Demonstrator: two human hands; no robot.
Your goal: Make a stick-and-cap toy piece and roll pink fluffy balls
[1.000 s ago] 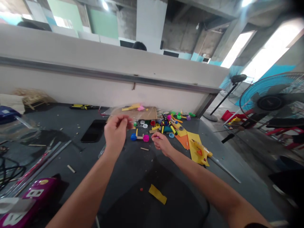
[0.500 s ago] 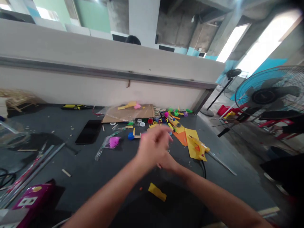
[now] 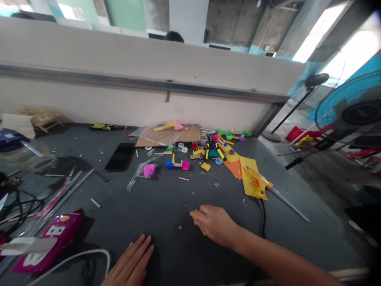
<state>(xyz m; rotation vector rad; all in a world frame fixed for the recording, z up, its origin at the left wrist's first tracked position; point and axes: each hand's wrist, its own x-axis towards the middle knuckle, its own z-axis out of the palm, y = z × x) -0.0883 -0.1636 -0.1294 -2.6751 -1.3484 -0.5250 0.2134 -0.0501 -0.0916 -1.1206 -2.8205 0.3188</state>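
Observation:
My right hand (image 3: 216, 224) is closed on a small yellow piece of paper (image 3: 203, 231) lying at the table surface, and the fingers cover most of it. A small orange-red lump (image 3: 180, 227) sits just left of those fingertips. At the bottom edge my left hand (image 3: 132, 260) lies flat with its fingers stretched out, holding nothing. Farther up the table stands a small piece made of sticks with a blue lump (image 3: 169, 164) at one end and a pink lump (image 3: 185, 165) at the other.
A yellow glue gun (image 3: 258, 186) rests on yellow paper (image 3: 246, 162) at the right. Several caps and pliers (image 3: 218, 153) crowd the back. A black phone (image 3: 120, 157), bagged pink clay (image 3: 149, 170) and a purple power strip (image 3: 56, 234) lie leftward. A fan (image 3: 354, 111) stands beyond the table.
My hands were together above the middle of the table. They have parted: the right came down onto the yellow paper, the left moved down and left onto the table. The view has shifted slightly.

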